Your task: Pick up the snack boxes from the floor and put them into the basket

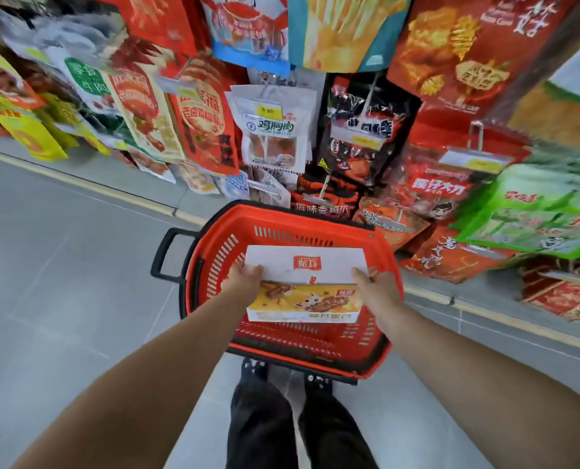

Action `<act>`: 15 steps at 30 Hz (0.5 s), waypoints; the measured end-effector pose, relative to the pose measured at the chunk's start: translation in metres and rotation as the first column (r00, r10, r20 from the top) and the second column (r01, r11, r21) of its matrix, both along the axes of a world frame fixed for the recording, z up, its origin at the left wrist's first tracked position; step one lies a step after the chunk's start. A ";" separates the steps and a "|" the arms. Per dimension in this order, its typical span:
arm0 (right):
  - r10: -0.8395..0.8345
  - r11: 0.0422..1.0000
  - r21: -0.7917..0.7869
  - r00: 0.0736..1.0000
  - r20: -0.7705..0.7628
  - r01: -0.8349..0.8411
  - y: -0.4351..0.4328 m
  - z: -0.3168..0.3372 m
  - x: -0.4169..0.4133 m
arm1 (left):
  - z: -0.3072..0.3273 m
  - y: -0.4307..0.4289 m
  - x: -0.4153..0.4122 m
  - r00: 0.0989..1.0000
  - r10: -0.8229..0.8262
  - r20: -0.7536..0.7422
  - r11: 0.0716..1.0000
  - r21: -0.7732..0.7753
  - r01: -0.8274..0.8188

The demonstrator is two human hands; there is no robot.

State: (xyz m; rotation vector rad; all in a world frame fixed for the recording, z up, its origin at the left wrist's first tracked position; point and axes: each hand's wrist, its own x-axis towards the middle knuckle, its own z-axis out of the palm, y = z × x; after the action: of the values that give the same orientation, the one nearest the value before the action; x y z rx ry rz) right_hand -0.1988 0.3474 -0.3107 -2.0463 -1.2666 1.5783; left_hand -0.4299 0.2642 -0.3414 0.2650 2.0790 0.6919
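Note:
A white snack box [307, 282] with a red logo on top and a yellow picture on its front side hangs over the open red basket [278, 228]. My left hand [244, 277] grips the box's left end and my right hand [373, 286] grips its right end. The box sits level, inside the basket's rim and above its slotted floor. Most of the basket's inside is hidden by the box; no other box shows in it.
The basket stands on the grey floor [61, 282] on small black wheels, with a black handle [166, 252] at its left. Hanging snack bags [275, 130] fill the shelf wall right behind it. My legs in dark trousers [295, 428] stand just before it.

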 end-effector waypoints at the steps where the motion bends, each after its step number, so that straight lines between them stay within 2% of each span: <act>1: -0.001 1.000 -0.021 0.999 0.037 0.002 0.007 -0.014 -0.007 | -0.024 0.011 -0.014 1.000 -0.029 0.006 0.999 -0.034 0.030; 2: 0.004 0.999 -0.039 0.998 0.065 -0.002 0.010 -0.024 -0.012 | -0.047 0.020 -0.025 0.998 -0.056 0.026 0.997 -0.053 0.057; 5: 0.038 0.994 -0.103 0.993 0.111 -0.026 0.011 -0.061 -0.025 | -0.041 0.040 -0.030 0.980 -0.183 0.072 0.971 -0.143 0.192; 7: 0.088 0.987 -0.150 0.985 0.147 -0.066 0.006 -0.094 -0.029 | -0.060 0.047 -0.031 0.972 -0.213 0.101 0.964 -0.143 0.226; 10: 0.143 0.965 -0.247 0.960 0.239 -0.083 0.003 -0.151 -0.036 | -0.120 0.056 -0.029 0.977 -0.186 0.107 0.951 -0.229 0.207; 13: 0.210 0.915 -0.393 0.938 0.276 -0.089 -0.010 -0.204 -0.038 | -0.197 0.046 -0.023 0.945 -0.299 0.133 0.865 -0.380 0.327; 15: 0.241 0.905 -0.412 0.924 0.298 -0.103 -0.016 -0.241 -0.038 | -0.237 0.041 -0.020 0.952 -0.265 0.157 0.861 -0.406 0.306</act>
State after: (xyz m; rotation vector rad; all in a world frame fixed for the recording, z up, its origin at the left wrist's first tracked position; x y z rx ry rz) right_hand -0.2364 0.3313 -0.5519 -2.6175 -1.3706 1.7195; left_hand -0.4500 0.3049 -0.5781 0.2764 1.9828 0.0588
